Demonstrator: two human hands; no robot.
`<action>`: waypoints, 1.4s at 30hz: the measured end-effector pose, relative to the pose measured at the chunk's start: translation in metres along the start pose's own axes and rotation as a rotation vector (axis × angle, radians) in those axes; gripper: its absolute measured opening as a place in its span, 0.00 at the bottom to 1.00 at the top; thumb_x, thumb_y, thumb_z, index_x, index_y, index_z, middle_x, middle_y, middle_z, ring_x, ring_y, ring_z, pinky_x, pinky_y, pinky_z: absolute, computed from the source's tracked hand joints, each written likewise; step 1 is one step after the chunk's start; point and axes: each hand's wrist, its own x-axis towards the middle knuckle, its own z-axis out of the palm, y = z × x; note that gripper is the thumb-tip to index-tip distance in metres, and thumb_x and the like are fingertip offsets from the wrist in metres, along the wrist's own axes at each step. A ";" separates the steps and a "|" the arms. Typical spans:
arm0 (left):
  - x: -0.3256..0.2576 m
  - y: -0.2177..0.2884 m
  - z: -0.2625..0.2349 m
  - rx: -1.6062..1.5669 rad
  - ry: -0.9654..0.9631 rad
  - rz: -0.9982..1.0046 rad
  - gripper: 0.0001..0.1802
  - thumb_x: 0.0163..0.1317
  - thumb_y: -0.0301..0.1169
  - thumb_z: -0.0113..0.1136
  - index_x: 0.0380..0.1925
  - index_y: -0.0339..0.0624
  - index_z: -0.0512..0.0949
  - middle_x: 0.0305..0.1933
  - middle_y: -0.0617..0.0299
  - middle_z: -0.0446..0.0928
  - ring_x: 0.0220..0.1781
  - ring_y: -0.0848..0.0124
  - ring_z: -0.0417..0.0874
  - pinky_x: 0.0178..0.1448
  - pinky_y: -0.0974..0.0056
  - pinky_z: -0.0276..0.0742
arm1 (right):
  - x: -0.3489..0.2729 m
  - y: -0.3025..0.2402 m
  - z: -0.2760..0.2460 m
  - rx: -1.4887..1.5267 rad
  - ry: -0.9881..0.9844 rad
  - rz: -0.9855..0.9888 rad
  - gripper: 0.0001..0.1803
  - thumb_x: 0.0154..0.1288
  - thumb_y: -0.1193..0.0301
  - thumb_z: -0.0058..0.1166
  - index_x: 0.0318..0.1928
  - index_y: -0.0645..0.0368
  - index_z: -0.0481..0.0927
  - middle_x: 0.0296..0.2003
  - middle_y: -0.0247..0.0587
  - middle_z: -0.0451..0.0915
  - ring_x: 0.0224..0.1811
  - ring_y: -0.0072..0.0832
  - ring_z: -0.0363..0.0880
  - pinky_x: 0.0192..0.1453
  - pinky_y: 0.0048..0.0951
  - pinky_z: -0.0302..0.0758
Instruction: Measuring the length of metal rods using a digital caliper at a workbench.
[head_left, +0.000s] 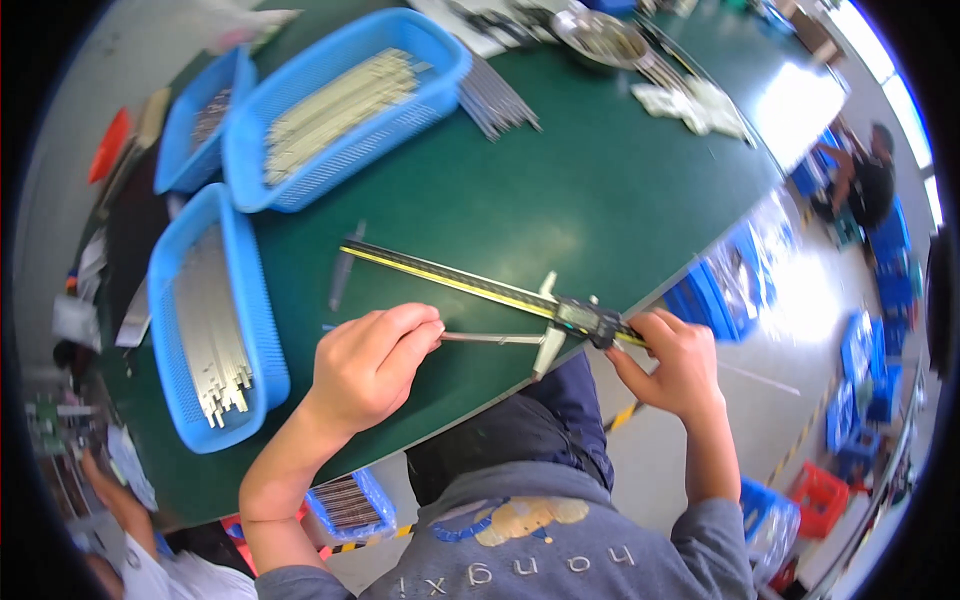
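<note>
A long digital caliper (pixel 470 285) lies across the green table (pixel 560 190). My right hand (pixel 670 360) grips its sliding display head (pixel 590 318) at the table's near edge. My left hand (pixel 372 362) holds one end of a thin metal rod (pixel 490 338). The rod's other end reaches the caliper's lower jaw (pixel 548 350).
Blue baskets of metal rods stand at the left (pixel 205 320) and at the back (pixel 340 105), with a smaller one (pixel 200 120) behind. A pen (pixel 345 268) lies by the caliper. Loose rods (pixel 495 100), a metal bowl (pixel 605 40) and white gloves (pixel 690 105) lie farther back. Another person sits at the far right (pixel 870 180).
</note>
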 end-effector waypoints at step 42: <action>-0.013 -0.143 -0.108 0.415 -0.429 -1.474 0.25 0.45 0.45 0.66 0.38 0.36 0.81 0.42 0.50 0.81 0.47 0.58 0.81 0.52 0.60 0.75 | 0.024 0.018 0.008 0.090 -0.100 0.089 0.17 0.40 0.65 0.66 0.24 0.62 0.73 0.15 0.40 0.69 0.13 0.31 0.67 0.19 0.29 0.62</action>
